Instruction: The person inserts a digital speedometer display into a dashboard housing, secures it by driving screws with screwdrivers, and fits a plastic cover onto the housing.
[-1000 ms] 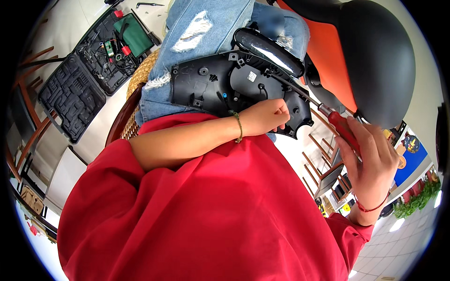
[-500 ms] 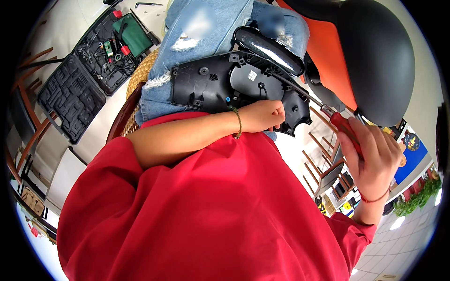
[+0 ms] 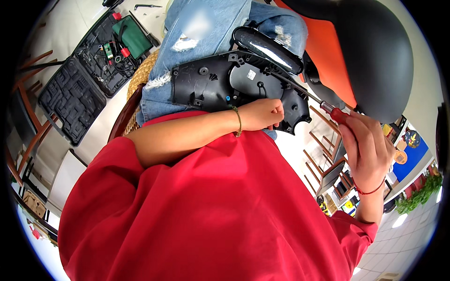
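Observation:
A black plastic panel (image 3: 201, 84), with bosses, a white label and a small blue part, lies across the lap on ripped jeans. My left hand (image 3: 262, 114) is closed on its lower edge, fingers curled, the forearm crossing the red shirt. My right hand (image 3: 370, 150) grips a screwdriver (image 3: 340, 115) by its red handle. The long shaft slants up-left to a corner fitting near the panel's top edge; whether the tip is seated I cannot tell. A glossy black oblong part (image 3: 267, 47) rests just above the panel.
A large black and orange padded body (image 3: 375, 56) stands at the upper right. An open tool case (image 3: 70, 96) lies on the floor at left, with a green pouch (image 3: 133, 37). Wooden chairs (image 3: 330, 171), a blue surface (image 3: 410, 164) and a plant (image 3: 417, 194) show around me.
My right hand and the screwdriver handle have shifted slightly upward, and the fingers have turned on the handle. The panel and my left hand have moved up a little since the earliest frame.

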A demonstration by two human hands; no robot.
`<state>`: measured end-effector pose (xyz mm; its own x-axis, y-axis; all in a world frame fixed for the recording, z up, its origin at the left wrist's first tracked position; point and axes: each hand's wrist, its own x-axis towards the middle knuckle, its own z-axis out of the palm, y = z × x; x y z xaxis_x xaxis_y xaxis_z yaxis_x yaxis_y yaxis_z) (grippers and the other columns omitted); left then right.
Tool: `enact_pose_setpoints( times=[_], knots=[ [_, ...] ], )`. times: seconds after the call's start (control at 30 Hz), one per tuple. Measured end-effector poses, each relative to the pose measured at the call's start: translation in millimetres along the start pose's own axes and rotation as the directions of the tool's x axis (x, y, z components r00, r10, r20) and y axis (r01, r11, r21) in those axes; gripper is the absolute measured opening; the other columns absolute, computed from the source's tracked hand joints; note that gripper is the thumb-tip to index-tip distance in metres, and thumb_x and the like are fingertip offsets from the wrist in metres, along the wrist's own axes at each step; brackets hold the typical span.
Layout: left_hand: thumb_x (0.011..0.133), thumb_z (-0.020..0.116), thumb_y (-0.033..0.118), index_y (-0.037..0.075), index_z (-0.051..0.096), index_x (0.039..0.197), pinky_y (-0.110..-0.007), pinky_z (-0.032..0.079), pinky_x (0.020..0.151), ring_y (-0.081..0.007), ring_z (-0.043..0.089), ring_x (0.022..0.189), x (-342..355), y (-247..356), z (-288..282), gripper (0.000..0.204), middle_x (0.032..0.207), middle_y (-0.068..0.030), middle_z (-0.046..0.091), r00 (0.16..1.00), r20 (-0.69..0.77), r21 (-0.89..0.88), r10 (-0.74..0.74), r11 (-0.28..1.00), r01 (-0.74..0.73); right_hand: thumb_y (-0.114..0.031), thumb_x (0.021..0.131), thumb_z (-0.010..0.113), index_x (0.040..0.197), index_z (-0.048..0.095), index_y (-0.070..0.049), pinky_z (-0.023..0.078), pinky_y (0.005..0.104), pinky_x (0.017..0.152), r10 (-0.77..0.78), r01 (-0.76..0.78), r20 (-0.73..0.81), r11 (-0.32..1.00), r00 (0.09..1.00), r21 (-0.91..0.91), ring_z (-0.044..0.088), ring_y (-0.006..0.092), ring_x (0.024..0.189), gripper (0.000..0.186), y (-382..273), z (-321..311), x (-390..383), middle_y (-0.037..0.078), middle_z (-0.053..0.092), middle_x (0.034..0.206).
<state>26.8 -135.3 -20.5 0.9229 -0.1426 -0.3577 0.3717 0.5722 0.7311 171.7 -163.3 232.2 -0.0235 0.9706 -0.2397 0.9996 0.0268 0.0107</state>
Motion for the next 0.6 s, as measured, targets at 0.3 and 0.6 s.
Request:
enact_pose_setpoints(
  times=[0.3,0.6],
  knots=[
    [0.099,0.051,0.023,0.002,0.056,0.101,-0.028,0.051,0.067,-0.0151,0.065,0.075,0.2,-4.9,-1.8,0.022,0.087,-0.0081,0.065,1.0,-0.019,-0.015,0.012,1.0,-0.012,-0.013,0.075,0.08,0.098,0.065,-0.003,0.052,0.031,0.057,-0.13,0.13,0.031,0.991,0.991,0.023,0.066,0.0211,0.069,0.029,-8.2,-10.2,-1.9,0.009,0.067,0.093],
    [0.1,0.051,0.023,0.002,0.056,0.101,-0.027,0.051,0.065,-0.0148,0.065,0.074,0.6,-7.6,-2.6,0.022,0.086,-0.0079,0.065,1.0,-0.022,-0.052,-0.005,0.999,0.004,-0.013,0.074,0.079,0.097,0.064,-0.001,0.052,0.0316,0.058,-0.044,0.037,0.05,0.99,0.998,0.134,0.065,0.0227,0.07,0.03,-7.4,-9.3,-4.5,0.01,0.067,0.097]
  ],
)
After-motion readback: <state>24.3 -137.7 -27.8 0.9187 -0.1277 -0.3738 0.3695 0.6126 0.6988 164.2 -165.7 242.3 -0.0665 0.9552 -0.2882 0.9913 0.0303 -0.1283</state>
